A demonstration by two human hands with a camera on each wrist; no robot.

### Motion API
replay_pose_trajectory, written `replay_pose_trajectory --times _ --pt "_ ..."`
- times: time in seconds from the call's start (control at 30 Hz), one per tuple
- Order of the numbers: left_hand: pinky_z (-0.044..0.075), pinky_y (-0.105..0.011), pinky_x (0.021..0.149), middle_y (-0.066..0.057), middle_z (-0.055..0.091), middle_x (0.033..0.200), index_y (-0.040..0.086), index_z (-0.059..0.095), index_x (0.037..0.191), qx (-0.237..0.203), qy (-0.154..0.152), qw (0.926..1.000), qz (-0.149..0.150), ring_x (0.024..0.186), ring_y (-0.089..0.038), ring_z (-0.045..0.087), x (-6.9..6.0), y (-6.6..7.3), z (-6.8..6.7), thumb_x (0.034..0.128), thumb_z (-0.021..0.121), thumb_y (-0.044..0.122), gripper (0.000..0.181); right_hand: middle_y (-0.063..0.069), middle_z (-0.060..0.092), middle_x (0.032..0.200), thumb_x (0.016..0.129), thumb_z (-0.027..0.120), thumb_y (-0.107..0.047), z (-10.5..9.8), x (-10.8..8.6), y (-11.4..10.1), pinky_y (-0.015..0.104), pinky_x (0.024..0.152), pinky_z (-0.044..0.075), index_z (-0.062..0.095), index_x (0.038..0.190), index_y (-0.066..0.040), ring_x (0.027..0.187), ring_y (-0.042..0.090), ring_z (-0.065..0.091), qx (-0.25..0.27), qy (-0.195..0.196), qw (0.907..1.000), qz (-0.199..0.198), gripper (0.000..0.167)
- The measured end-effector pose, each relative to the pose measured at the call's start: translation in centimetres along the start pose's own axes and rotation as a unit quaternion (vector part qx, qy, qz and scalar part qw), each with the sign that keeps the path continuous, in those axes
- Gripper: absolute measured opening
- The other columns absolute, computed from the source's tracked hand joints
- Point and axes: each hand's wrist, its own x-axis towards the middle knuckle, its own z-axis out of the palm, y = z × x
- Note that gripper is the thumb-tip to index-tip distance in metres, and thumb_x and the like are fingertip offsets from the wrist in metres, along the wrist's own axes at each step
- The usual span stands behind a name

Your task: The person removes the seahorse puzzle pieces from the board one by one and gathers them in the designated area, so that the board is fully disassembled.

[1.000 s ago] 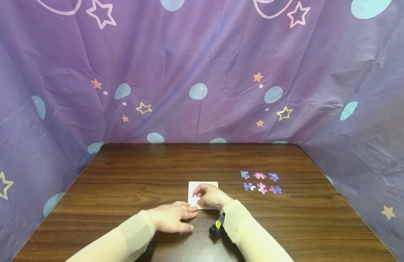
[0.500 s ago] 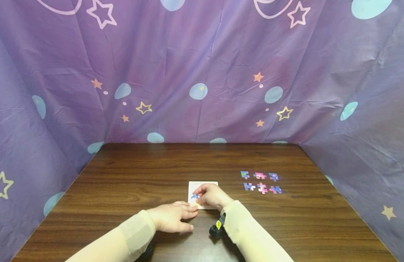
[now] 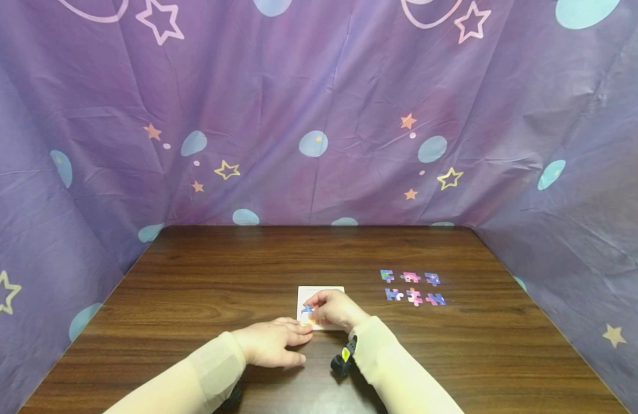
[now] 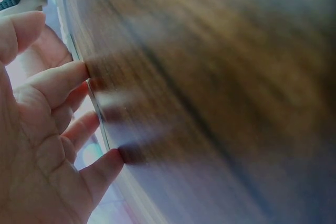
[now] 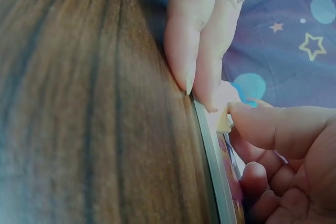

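Note:
A white square puzzle board (image 3: 321,288) lies flat near the front middle of the table. My right hand (image 3: 337,310) is over it, pinching a blue, white and yellow jigsaw piece (image 3: 307,311) between thumb and fingers at the board's left part. In the right wrist view that piece (image 5: 224,121) sits at the thumb tip, low against the board; its underside is hidden. Palm down, my left hand (image 3: 271,344) has its fingers extended, with the fingertips resting on the board's near left edge. The left wrist view shows the same fingers (image 4: 105,169) spread along the edge.
Several loose pink, blue and purple jigsaw pieces (image 3: 414,297) lie in two rows to the right of the board. The brown wooden table (image 3: 221,259) ends at a purple cloth backdrop (image 3: 277,115) with stars, which also hangs at both sides.
The piece in my right fingers has tilted: it looked mostly white a second ago, and its blue and yellow print shows now. My left hand has stayed in place.

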Motion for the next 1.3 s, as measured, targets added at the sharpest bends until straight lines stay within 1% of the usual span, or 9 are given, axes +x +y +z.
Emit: replay_pose_trajectory --times 0.17,0.23,0.43,0.5,0.7,1.0,1.23,1.3 --pt "0.028 -0.031 0.113 0.008 0.043 0.147 0.016 0.054 0.138 -0.001 0.000 1.0000 0.000 0.138 -0.015 0.034 -0.04 0.02 -0.01 0.0909 0.052 0.051 0.059 -0.003 0.058 0.074 0.077 0.068 0.006 -0.10 0.01 0.12 0.018 0.053 0.045 0.066 0.103 0.009 0.062 0.006 0.051 0.008 -0.002 1.0000 0.006 0.026" --pt "0.028 -0.031 0.113 0.007 0.043 0.148 0.016 0.054 0.138 -0.001 0.000 1.0000 0.002 0.138 -0.015 0.034 -0.05 0.00 -0.01 0.0911 0.052 0.051 0.059 -0.002 0.058 0.073 0.077 0.067 0.006 -0.10 0.01 0.17 0.018 0.052 0.044 0.066 0.103 0.009 0.061 0.007 0.051 0.006 -0.003 1.0000 0.002 0.026" --pt "0.027 -0.031 0.113 0.008 0.042 0.148 0.016 0.054 0.139 -0.003 -0.001 1.0000 0.002 0.138 -0.015 0.034 -0.10 -0.05 -0.03 0.0913 0.053 0.050 0.059 -0.001 0.054 0.069 0.075 0.067 0.008 0.04 0.13 0.20 0.017 0.048 0.039 0.062 0.092 0.006 0.055 0.007 0.047 -0.005 -0.003 0.9998 -0.019 0.018" --pt "0.027 -0.031 0.113 0.008 0.042 0.148 0.016 0.054 0.139 -0.003 -0.001 1.0000 0.002 0.138 -0.015 0.034 -0.10 -0.05 -0.03 0.0914 0.053 0.050 0.058 -0.001 0.054 0.069 0.075 0.067 0.007 0.07 0.17 0.22 0.017 0.048 0.040 0.061 0.090 0.006 0.056 0.007 0.048 -0.006 0.001 0.9998 -0.018 0.017" --pt "0.028 -0.032 0.113 0.008 0.042 0.148 0.016 0.053 0.139 -0.003 -0.002 1.0000 0.003 0.139 -0.015 0.034 -0.11 0.02 -0.06 0.0916 0.052 0.050 0.059 -0.001 0.055 0.069 0.077 0.067 0.004 0.03 0.06 0.26 0.017 0.049 0.042 0.064 0.095 0.007 0.056 0.007 0.049 -0.001 0.006 0.9999 -0.011 0.018" --pt "0.029 -0.034 0.113 0.009 0.039 0.150 0.016 0.053 0.139 -0.009 -0.004 1.0000 0.001 0.139 -0.014 0.033 -0.25 0.00 -0.15 0.0919 0.051 0.051 0.059 0.000 0.056 0.066 0.080 0.066 0.002 -0.09 0.27 0.65 0.019 0.049 0.043 0.063 0.100 0.007 0.053 0.008 0.049 0.037 0.011 0.9992 -0.013 0.021" --pt "0.028 -0.035 0.113 0.008 0.040 0.150 0.016 0.052 0.140 -0.011 -0.005 0.9999 -0.005 0.139 -0.016 0.033 -0.26 0.06 -0.21 0.0917 0.052 0.051 0.059 0.001 0.060 0.074 0.077 0.067 -0.001 -0.32 0.14 0.66 0.020 0.047 0.042 0.065 0.101 0.008 0.051 0.009 0.045 0.055 0.032 0.9977 -0.023 0.025" --pt "0.028 -0.035 0.113 0.008 0.040 0.150 0.016 0.052 0.140 -0.013 -0.006 0.9999 -0.006 0.139 -0.016 0.033 -0.26 0.12 -0.27 0.0916 0.052 0.051 0.059 0.001 0.060 0.076 0.077 0.067 -0.002 -0.44 0.15 0.78 0.020 0.048 0.043 0.065 0.101 0.008 0.053 0.009 0.047 0.059 0.036 0.9973 -0.025 0.026"
